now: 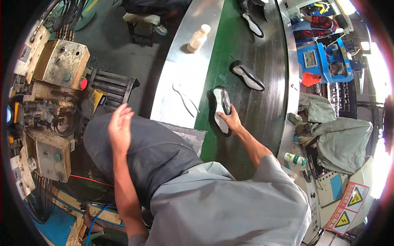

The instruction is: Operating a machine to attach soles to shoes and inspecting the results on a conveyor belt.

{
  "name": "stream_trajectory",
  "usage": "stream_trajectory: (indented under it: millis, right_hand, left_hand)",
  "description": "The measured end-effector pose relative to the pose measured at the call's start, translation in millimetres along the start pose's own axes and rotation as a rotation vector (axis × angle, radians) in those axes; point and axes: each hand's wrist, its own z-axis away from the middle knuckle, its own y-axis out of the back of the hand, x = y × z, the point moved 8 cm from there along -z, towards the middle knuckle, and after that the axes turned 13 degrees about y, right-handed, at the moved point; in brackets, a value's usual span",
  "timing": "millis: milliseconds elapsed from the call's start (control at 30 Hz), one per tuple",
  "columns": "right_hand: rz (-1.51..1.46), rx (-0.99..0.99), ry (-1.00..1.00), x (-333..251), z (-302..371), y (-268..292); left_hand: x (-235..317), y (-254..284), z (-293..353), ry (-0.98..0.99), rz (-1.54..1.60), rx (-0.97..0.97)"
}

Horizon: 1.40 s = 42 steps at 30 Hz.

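My right hand [231, 119] grips a black shoe [218, 100] over the green and dark conveyor belt [262, 110]. Its pale underside faces up, with my thumb across it. Further along the belt lies another black shoe [248, 76], also sole up and apart from my hand. My left hand [120, 128] is held above my left leg, fingers stretched out, holding nothing. A pair of pliers [186, 101] rests on the metal ledge [170, 78] between my two hands.
A whitish bottle [198, 40] stands on the ledge. More shoes [252, 24] lie at the belt's far end. Machine boxes [61, 63] with a red button [83, 84] flank my left side. A green-and-white can [294, 159] and a grey-green cloth cover [342, 143] are beyond the belt's right edge.
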Motion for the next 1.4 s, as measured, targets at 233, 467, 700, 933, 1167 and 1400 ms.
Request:
stream_trajectory:
  millis: [233,467,700,933,1167,1400]
  right_hand:
    - [-0.444,-0.514,-0.016,-240,27,-106]
    - [-0.23,-0.923,0.427,-400,80,-216]
    - [-0.215,-1.207,0.505,-419,129,-298]
    - [-0.1,-1.148,0.727,-455,143,-300]
    - [-0.148,-1.095,0.836,-469,135,-308]
    - [-0.697,-1.294,0.272,-439,155,-320]
  left_hand:
    - [66,-47,6,-0.17,-0.107,-0.108]
    - [89,93,57,-0.492,-0.475,0.448]
    - [52,175,135,-0.361,-0.538,0.625]
    - [60,176,184,-0.381,-0.337,0.774]
    - [41,178,177,-0.275,0.158,0.644]
    - [-24,125,141,-0.143,0.673,0.42]
